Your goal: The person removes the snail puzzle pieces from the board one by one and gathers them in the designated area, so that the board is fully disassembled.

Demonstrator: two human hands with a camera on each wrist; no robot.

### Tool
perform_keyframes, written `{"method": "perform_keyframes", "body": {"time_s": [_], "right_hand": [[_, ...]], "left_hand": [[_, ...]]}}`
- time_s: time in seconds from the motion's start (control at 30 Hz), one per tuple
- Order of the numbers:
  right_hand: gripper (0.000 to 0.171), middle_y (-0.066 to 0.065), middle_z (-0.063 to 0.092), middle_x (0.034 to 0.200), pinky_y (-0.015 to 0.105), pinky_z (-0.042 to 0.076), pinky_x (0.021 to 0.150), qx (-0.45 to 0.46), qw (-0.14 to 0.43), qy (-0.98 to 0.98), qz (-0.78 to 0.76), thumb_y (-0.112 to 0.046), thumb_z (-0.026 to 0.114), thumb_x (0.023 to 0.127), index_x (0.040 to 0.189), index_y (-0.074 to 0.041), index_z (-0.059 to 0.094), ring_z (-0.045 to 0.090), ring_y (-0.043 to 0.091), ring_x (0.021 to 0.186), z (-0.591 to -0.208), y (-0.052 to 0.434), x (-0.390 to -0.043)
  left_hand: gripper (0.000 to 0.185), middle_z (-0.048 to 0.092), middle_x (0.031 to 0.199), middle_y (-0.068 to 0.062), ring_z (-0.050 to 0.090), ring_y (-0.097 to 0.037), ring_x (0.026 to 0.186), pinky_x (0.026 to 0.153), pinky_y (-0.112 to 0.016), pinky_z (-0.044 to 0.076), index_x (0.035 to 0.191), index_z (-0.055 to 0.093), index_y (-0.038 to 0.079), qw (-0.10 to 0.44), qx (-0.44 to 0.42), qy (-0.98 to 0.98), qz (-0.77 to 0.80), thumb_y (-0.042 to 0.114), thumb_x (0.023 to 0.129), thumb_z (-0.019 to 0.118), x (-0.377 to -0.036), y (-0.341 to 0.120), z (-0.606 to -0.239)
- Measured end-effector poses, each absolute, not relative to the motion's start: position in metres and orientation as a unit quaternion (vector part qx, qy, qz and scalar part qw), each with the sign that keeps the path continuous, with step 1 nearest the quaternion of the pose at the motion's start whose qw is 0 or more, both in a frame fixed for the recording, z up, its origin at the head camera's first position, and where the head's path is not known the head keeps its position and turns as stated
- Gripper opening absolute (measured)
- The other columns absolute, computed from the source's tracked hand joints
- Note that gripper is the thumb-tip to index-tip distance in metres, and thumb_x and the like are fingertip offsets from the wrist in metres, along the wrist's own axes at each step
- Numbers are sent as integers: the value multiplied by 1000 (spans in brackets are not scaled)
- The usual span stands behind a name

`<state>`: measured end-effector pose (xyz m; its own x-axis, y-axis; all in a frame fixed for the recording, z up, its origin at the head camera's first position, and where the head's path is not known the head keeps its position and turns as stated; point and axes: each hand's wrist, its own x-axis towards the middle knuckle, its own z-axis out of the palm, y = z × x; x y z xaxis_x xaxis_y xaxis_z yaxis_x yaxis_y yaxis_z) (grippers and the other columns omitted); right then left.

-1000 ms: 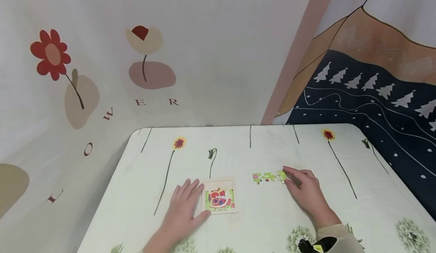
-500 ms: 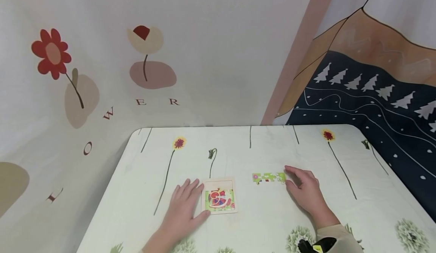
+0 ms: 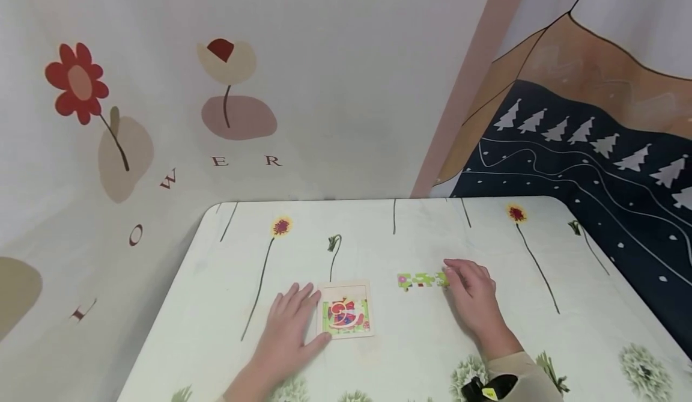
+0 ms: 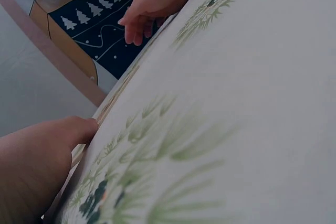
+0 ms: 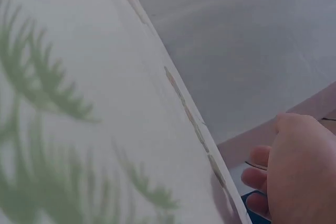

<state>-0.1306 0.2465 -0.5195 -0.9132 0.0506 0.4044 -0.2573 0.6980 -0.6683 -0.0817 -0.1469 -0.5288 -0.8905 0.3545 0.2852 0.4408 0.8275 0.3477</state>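
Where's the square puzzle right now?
In the head view, the square puzzle lies on the table, close beside the left hand and to the left of the row of green pieces.

The puzzle pieces (image 3: 422, 280) are showing light green and pink; left of them, the board (image 3: 343, 286) is framing a red-and-green picture (image 3: 346, 316) in pale beige. The white tablecloth (image 3: 391, 354) is carrying green blooms (image 3: 646, 371) near and red-and-yellow flowers (image 3: 516, 213) far.
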Motion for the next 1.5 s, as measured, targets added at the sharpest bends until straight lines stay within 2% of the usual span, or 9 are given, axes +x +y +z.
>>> {"method": "perform_keyframes", "body": {"time_s": [0.1,0.27,0.47,0.73,0.97,1.17,1.33,1.5], "right_hand": [[28,6,61,121,57,26,90,77,207,-895,387,-25,57,97,120,-9,65,45,30,115,-520,243,-132],[44,10,56,127,59,23,97,91,205,-895,385,-23,64,92,132,-7,54,39,35,121,-518,234,-131],[56,3,50,135,54,25,94,137,184,-895,382,-27,70,87,137,-10,50,35,29,124,-515,201,-129],[69,1,51,135,50,27,95,247,183,-891,335,-36,72,79,139,-14,48,39,25,122,-518,151,-124],[63,-2,52,131,49,26,99,271,166,-883,346,-38,72,78,133,-14,55,38,21,122,-516,123,-116],[53,-6,53,121,46,27,99,274,152,-889,333,-39,75,78,125,-19,62,39,16,116,-517,95,-112],[44,-10,52,107,38,30,88,262,137,-904,310,-40,72,80,119,-20,66,39,12,104,-520,74,-109],[36,-11,51,99,37,31,82,250,135,-913,291,-43,70,82,112,-22,69,39,12,95,-524,63,-110]], "left_hand": [[78,38,152,-6,24,-33,142,112,-59,15,143,47,13,104,-206,-951,-206,59,82,64,-82,-147,-529],[81,38,151,-6,25,-33,142,113,-58,15,143,47,13,96,-197,-953,-207,61,80,66,-82,-148,-527],[87,41,149,-7,28,-34,141,113,-57,16,141,50,12,103,-184,-955,-209,62,73,71,-79,-153,-521],[90,41,149,-6,28,-33,141,113,-57,16,140,51,14,99,-177,-955,-215,65,70,73,-79,-154,-526],[91,39,151,-4,27,-32,141,113,-56,16,142,50,16,96,-183,-956,-210,71,71,67,-80,-148,-531],[90,41,149,-6,28,-34,140,113,-57,17,141,50,15,107,-195,-952,-212,69,72,68,-81,-147,-529],[87,41,149,-6,27,-34,141,112,-57,18,142,49,15,106,-202,-950,-214,69,75,66,-82,-146,-528],[87,41,149,-6,27,-34,141,112,-57,18,141,50,15,108,-201,-950,-212,68,75,66,-82,-148,-529]]}}
